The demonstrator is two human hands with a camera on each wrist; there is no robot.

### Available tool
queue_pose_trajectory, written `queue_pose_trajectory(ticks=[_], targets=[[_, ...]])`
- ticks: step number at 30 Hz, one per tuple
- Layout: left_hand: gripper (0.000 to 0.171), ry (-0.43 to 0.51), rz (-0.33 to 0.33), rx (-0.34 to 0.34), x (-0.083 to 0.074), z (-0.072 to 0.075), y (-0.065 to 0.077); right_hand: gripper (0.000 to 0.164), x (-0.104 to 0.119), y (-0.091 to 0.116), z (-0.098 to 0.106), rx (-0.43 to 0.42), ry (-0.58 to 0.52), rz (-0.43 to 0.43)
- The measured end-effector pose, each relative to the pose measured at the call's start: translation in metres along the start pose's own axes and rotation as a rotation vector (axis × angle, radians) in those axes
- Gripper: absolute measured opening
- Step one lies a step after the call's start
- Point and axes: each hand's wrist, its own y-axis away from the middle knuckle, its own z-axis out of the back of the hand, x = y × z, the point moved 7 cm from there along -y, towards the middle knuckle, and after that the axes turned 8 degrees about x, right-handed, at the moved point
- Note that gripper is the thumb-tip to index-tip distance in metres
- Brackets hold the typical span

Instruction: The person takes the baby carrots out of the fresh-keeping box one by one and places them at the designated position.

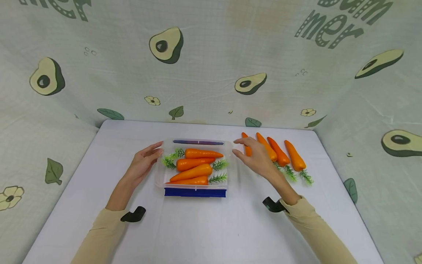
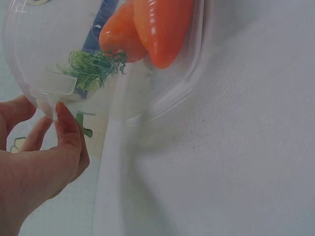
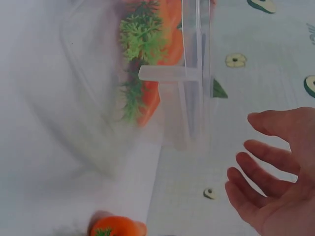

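Note:
A clear plastic food container (image 1: 194, 186) with blue flaps on its front and back sides stands on the table. Inside it lie several orange toy carrots (image 1: 196, 163) with green leafy tops. At the container's left end, my left hand (image 1: 144, 164) pinches a translucent side tab (image 2: 48, 107) between thumb and fingers. My right hand (image 1: 256, 154) is just off the right end, its fingers loosely bent and holding nothing. A clear flap (image 3: 170, 73) juts out from that end in the right wrist view. Whether a transparent lid covers the carrots is hard to tell.
More orange carrots (image 1: 294, 156) with green tops lie in a row on the table's right side, partly behind my right hand. The white table (image 1: 197, 231) meets a cloth backdrop (image 1: 211, 73) printed with avocados at its back and sides.

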Motion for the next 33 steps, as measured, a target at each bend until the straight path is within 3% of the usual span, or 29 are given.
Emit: queue_pose_trajectory(ticks=[20,33], targets=[[0.059,0.002,0.013,-0.005,0.002,0.001,-0.002,0.042,0.030,-0.018,-0.071,0.258,-0.088,0.169],[0.058,-0.001,0.005,-0.004,0.002,0.000,-0.002,0.041,0.043,-0.019,-0.105,0.488,0.003,0.161]])
